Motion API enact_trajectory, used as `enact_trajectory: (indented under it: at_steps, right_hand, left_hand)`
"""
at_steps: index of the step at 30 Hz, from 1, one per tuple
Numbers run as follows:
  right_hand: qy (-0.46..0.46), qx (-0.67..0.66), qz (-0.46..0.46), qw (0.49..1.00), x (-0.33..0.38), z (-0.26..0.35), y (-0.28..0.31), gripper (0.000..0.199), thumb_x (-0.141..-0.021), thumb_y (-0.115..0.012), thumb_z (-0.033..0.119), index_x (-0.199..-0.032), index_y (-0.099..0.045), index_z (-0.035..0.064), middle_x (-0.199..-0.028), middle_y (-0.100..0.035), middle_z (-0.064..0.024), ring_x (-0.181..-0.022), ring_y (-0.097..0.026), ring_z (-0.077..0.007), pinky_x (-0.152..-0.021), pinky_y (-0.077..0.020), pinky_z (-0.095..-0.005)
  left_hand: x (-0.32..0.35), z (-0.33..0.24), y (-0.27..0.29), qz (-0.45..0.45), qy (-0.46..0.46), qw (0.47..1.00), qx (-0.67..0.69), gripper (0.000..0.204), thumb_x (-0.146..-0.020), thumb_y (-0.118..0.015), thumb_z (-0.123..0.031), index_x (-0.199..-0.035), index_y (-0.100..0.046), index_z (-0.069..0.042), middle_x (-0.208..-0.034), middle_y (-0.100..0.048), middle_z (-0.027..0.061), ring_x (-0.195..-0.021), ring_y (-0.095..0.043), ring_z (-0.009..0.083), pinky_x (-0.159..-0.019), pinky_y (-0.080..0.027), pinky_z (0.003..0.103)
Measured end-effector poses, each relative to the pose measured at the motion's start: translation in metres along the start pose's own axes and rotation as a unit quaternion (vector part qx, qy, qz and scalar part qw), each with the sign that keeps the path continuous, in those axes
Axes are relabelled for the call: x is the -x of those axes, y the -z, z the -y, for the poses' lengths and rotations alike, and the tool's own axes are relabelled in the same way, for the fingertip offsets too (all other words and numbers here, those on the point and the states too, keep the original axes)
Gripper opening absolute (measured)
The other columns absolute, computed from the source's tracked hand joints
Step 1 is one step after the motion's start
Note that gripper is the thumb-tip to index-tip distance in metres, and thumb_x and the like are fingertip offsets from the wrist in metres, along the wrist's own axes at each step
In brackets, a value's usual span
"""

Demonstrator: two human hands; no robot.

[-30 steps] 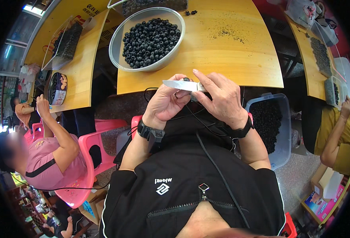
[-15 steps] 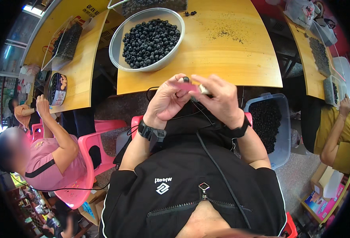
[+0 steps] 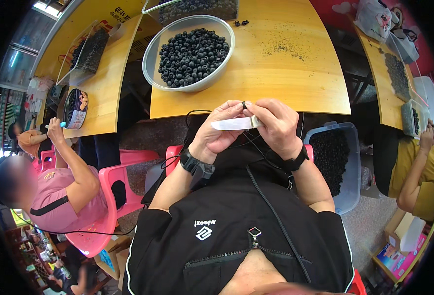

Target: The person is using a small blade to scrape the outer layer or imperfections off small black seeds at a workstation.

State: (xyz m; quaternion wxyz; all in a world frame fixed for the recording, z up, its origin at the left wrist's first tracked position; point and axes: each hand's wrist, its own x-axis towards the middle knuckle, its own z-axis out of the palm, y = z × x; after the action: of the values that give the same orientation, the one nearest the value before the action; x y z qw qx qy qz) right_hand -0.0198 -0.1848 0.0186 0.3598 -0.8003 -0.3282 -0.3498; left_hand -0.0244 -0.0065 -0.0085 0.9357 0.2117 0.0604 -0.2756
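Above my lap, just off the table's near edge, my left hand (image 3: 211,138) pinches a small black round piece (image 3: 244,105) between its fingertips. My right hand (image 3: 280,127) is closed on a small knife (image 3: 230,124), whose pale blade points left across my left palm. The right fingertips also touch the black piece; most of the knife's handle is hidden by the hand. Beyond my hands stands a clear round bowl (image 3: 150,73) heaped with black round pieces (image 3: 192,58), many showing a small hole or dimple.
Dark crumbs (image 3: 286,48) are scattered over the wooden table (image 3: 295,91). A clear bin (image 3: 350,189) of black bits sits on the floor at my right. Co-workers sit on both sides, the left one on a pink chair (image 3: 109,196), holding a light-blue tool (image 3: 62,125).
The knife's blade, blurred and higher up before, now lies level and still below the fingertips. My right fingers have closed in on the black piece. The view has shifted slightly.
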Motion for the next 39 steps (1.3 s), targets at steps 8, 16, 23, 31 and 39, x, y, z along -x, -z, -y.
enact_trajectory:
  at_steps: [8, 16, 23, 31, 39]
  right_hand:
    - [-0.163, -0.126, 0.014, 0.978, -0.003, 0.011, 0.0, 0.029, -0.07, -0.074, -0.002, -0.098, -0.069, 0.0038, -0.087, -0.065, -0.01, -0.073, -0.064, -0.0216, -0.063, -0.0511, -0.0288]
    - [-0.17, -0.151, 0.072, 0.971, -0.004, 0.005, 0.004, 0.031, -0.074, -0.07, -0.004, -0.103, -0.068, 0.006, -0.091, -0.064, -0.0101, -0.076, -0.064, -0.0223, -0.065, -0.0508, -0.029]
    - [-0.093, -0.102, 0.106, 0.985, -0.006, 0.0, 0.006, 0.033, -0.072, -0.067, -0.004, -0.103, -0.069, 0.0079, -0.09, -0.064, -0.0094, -0.076, -0.064, -0.024, -0.063, -0.0513, -0.0305]
    - [-0.115, -0.135, 0.089, 0.98, -0.001, 0.001, 0.0, 0.032, -0.07, -0.071, -0.003, -0.101, -0.069, 0.0068, -0.09, -0.065, -0.0102, -0.076, -0.065, -0.0232, -0.065, -0.052, -0.0295]
    - [-0.066, -0.082, 0.035, 0.994, -0.001, 0.001, -0.002, 0.034, -0.066, -0.072, -0.002, -0.098, -0.069, 0.0076, -0.084, -0.064, -0.0078, -0.071, -0.064, -0.0228, -0.059, -0.0509, -0.0301]
  left_hand:
    - [0.004, -0.004, -0.002, 0.027, -0.047, 0.997, -0.055, 0.007, -0.091, -0.059, -0.005, -0.097, -0.061, -0.006, -0.086, -0.063, 0.0002, -0.073, -0.06, 0.0063, -0.066, -0.052, 0.02]
    - [0.006, -0.002, -0.008, -0.003, -0.061, 0.995, -0.074, 0.008, -0.093, -0.059, -0.012, -0.099, -0.061, -0.007, -0.085, -0.06, -0.0036, -0.068, -0.052, 0.0035, -0.061, -0.046, 0.019]
    - [0.006, -0.009, -0.003, 0.006, 0.047, 0.998, -0.033, 0.018, -0.094, -0.058, -0.019, -0.107, -0.06, -0.006, -0.093, -0.065, 0.0007, -0.079, -0.061, 0.0087, -0.063, -0.049, 0.022]
    - [0.01, -0.011, -0.006, -0.06, 0.042, 0.994, -0.078, 0.012, -0.091, -0.062, -0.014, -0.102, -0.062, -0.008, -0.087, -0.063, -0.0008, -0.076, -0.062, 0.0069, -0.065, -0.052, 0.019]
    - [0.006, -0.009, -0.009, -0.037, 0.013, 0.996, -0.077, 0.014, -0.09, -0.062, -0.008, -0.103, -0.061, -0.005, -0.095, -0.065, 0.0047, -0.083, -0.065, 0.0125, -0.074, -0.056, 0.025]
